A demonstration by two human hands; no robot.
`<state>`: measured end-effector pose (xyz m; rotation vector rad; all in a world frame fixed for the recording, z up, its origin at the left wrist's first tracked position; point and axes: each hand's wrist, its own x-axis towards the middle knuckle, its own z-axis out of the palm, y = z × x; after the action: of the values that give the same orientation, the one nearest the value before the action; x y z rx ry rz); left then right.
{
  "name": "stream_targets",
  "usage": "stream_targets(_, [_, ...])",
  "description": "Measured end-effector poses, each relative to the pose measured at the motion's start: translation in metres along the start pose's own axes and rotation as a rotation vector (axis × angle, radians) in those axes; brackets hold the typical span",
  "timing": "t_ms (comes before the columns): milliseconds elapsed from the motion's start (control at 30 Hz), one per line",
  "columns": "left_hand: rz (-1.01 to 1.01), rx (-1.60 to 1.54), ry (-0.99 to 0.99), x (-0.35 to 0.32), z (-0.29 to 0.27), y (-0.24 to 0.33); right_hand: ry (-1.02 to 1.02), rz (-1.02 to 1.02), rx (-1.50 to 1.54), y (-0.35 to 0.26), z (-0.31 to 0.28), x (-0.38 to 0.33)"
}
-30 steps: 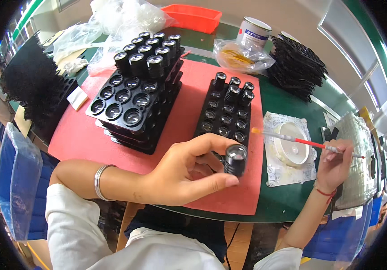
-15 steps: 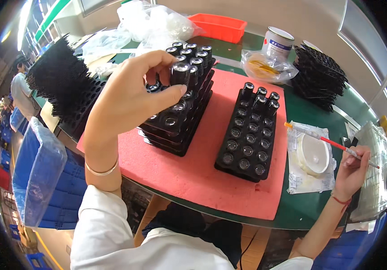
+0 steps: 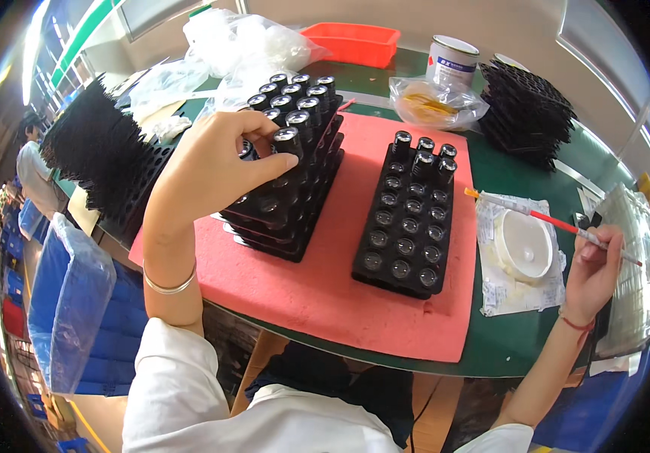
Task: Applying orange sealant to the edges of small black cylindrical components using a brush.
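Between the thumb and fingers of my left hand point(image 3: 215, 162) is a black cylinder with a shiny glass-like top point(image 3: 286, 140), upright over the front part of a stack of black trays point(image 3: 283, 226). Several similar cylinders point(image 3: 298, 118) stand in the rows behind it. My fingers hide its lower end, so I cannot tell if it is seated. My right hand point(image 3: 594, 272) grips a thin red-and-white brush point(image 3: 545, 218), its yellowish tip pointing left. Below the brush, a round white dish point(image 3: 525, 276) sits on stained paper. Another black tray point(image 3: 396, 257) has several cylinders raised at its far end.
A pink mat point(image 3: 302, 317) covers the green table's middle. Behind it are a red bin point(image 3: 355, 45), a metal can point(image 3: 450, 64), a bag with yellow contents point(image 3: 434, 106) and stacked black trays point(image 3: 525, 113). More trays point(image 3: 91, 143) lean at left, above a lined blue crate point(image 3: 75, 317).
My left hand has lowered the black cylinder toward the front of the tray stack. My right hand keeps the brush in nearly the same place. The whole view has shifted slightly.
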<state>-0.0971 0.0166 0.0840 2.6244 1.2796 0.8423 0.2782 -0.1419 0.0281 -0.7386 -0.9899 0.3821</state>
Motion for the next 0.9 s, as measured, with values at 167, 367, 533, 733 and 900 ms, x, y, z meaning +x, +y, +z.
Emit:
stream_targets(167, [-0.054,0.057,0.026,0.000,-0.001,0.009,0.054,-0.023,-0.074,-0.001,0.008,0.002])
stream_targets(367, [-0.068,0.091,-0.013,0.001,-0.002,0.011,-0.017,-0.035,-0.019,-0.003,0.005,0.003])
stream_targets(533, [-0.214,0.142,0.282,-0.018,-0.006,0.041,0.010,-0.017,0.024,0.000,-0.004,0.007])
stream_targets(733, [0.151,-0.142,0.168,-0.022,0.034,0.106,0.009,-0.056,0.042,-0.004,-0.001,0.009])
stream_targets(900, [0.325,0.096,-0.064,-0.003,0.097,0.091,0.042,-0.043,0.030,-0.005,0.000,0.011])
